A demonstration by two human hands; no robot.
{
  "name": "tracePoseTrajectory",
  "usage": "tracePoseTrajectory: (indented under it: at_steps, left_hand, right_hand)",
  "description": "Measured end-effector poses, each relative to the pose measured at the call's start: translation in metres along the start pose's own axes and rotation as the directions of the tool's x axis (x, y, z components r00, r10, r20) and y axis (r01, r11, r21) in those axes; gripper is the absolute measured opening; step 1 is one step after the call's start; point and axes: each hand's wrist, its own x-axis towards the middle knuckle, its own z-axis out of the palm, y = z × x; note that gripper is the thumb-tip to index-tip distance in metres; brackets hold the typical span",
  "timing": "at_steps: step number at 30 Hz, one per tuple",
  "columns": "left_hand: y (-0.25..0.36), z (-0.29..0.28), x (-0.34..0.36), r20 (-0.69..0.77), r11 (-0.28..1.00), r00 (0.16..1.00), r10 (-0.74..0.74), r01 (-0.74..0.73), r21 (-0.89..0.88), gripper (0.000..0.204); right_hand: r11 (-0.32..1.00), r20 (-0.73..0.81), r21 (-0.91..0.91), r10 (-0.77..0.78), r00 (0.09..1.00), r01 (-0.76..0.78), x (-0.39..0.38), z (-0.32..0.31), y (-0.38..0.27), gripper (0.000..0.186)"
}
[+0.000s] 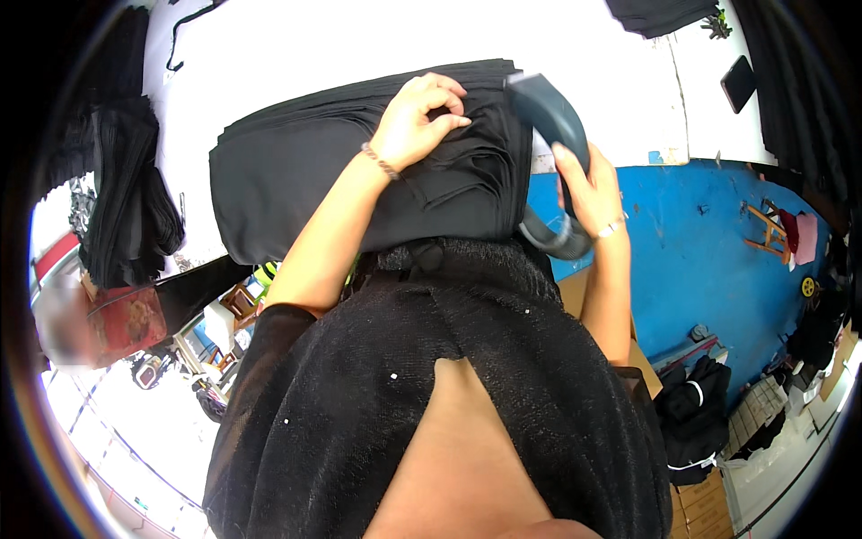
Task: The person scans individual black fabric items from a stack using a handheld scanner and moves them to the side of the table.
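Legible text, labels, numbers or signs: none. Cardboard boxes (703,510), lower right: faint dark marks on side, too small to read. Yellow disc (808,287), far right: dark marks at middle; print or openings, cannot tell. Dark handheld tool (549,106): blurred; any lettering on the casing unreadable.

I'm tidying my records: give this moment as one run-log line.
left hand: curled over black cloth stack | right hand: holding dark handheld tool | stack: on white table
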Motion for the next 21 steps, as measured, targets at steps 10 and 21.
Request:
tracePoseTrajectory:
  at_steps: [10,21]
  left_hand:
    - [0.012,0.016,0.018,-0.025,0.976,0.989,0.144,-0.138,0.167,0.02]
    - [0.014,-0.015,0.007,0.26,0.998,0.964,0.057,-0.051,-0.03,0.011]
  right_hand:
    - [0.997,0.0,0.074,0.017,1.0,-0.017,-0.008,-0.005,0.016,0.051]
    - [0.993,0.126,0.113,-0.029,0.992,0.015,-0.01,-0.009,0.021,0.051]
